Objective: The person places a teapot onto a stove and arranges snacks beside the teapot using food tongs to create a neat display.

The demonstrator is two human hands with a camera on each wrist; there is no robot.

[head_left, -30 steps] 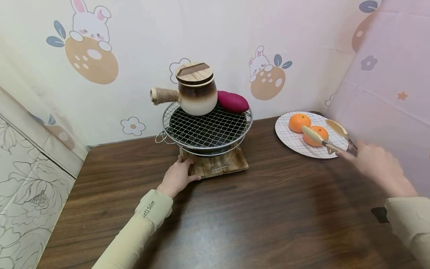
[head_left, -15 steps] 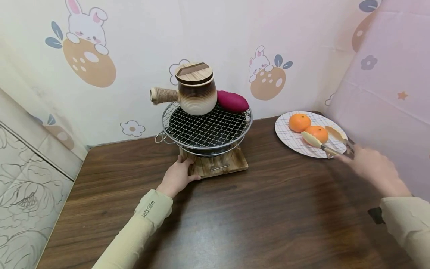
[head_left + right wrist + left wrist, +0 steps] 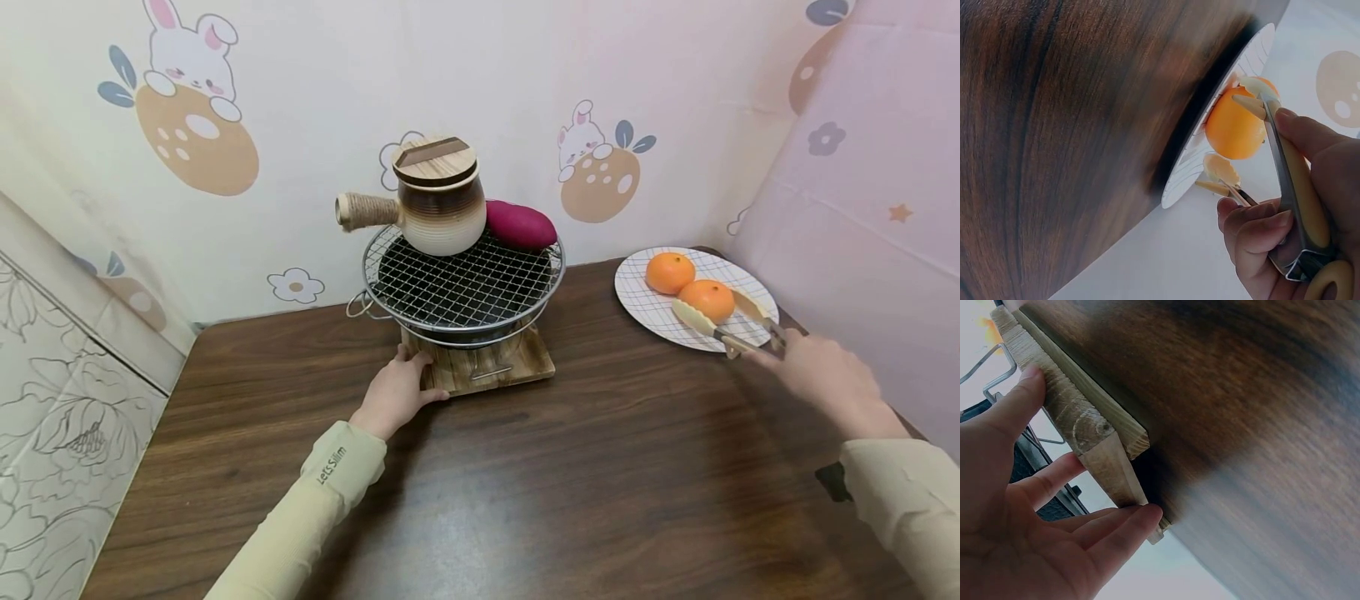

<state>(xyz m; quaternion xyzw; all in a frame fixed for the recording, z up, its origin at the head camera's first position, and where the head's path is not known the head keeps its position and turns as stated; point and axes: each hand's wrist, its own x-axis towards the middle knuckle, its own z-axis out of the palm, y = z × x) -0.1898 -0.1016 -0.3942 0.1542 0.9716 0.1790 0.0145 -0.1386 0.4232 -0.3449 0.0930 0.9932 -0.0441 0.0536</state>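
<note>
My left hand (image 3: 393, 392) grips the front left corner of the wooden base (image 3: 521, 362) under a round tabletop grill (image 3: 465, 292). In the left wrist view its thumb lies along one edge of that base, its fingers round the corner. At the right, my right hand (image 3: 832, 379) holds a pair of tongs (image 3: 1300, 187) with scalloped beige tips. The tips stand spread on either side of the nearer orange (image 3: 708, 302), on a white checked plate (image 3: 636, 308). A second orange (image 3: 669, 272) lies just behind it.
On the grill's wire mesh stand a brown and cream pot (image 3: 446, 225) with a wooden lid and rope-wrapped side handle, and a purple sweet potato (image 3: 521, 226). Patterned wall covering (image 3: 315, 125) borders the brown wooden table (image 3: 600, 483) behind and at the right.
My right hand has moved slightly left and lower with the tongs, and their tips have gone from over the nearer orange to its two sides. My left hand stays where it was.
</note>
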